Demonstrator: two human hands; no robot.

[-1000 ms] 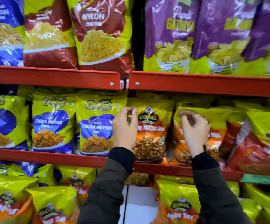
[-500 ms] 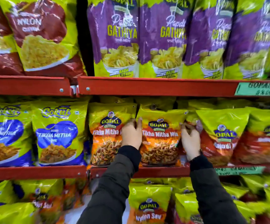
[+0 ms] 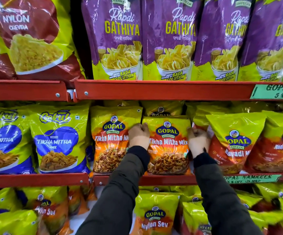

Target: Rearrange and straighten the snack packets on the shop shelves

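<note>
An orange and green Tikha Mitha Mix packet (image 3: 168, 148) stands upright on the middle red shelf (image 3: 162, 179). My left hand (image 3: 138, 136) grips its left edge and my right hand (image 3: 198, 141) grips its right edge, fingers curled around the sides. A second Tikha Mitha Mix packet (image 3: 110, 141) stands upright just to the left, touching it. To the right a red and green Navadi Mix packet (image 3: 233, 141) leans to the left, close to my right hand. More packets sit behind the held one, mostly hidden.
Blue Tikha Mitha packets (image 3: 57, 143) fill the middle shelf's left part. Purple Papdi Gathiya packets (image 3: 118, 38) and maroon Nylon Chevda packets (image 3: 30, 39) stand on the shelf above. Nylon Sev packets (image 3: 155, 216) lie below. Green price labels (image 3: 274, 91) hang on the shelf edges.
The view has shifted right and closer. Both hands slid down from the packet tops to the two sides of one Tikha Mitha Mix packet, which now stands straighter.
</note>
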